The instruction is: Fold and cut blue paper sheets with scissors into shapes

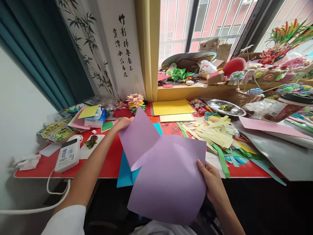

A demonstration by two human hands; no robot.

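A large purple sheet of paper (168, 182) is held up in front of me, over the table's front edge. Its upper left part stands up as a pointed flap, with a curled crease between; I cannot tell whether this is one sheet or two. My left hand (125, 124) is closed on the flap's left edge, its fingers partly hidden behind the paper. At the right edge, my right hand (210, 178) pinches the sheet with the thumb on the front. Blue paper (126, 173) lies beneath, sticking out past the table edge.
On the red table (107, 166), a white power strip (68, 155) with a cable lies left. Yellow sheets (173, 107) are at the back. Cut paper strips (217, 132), a metal dish (226, 107) and a lidded cup (286, 106) stand right. Crafts crowd the windowsill (171, 94).
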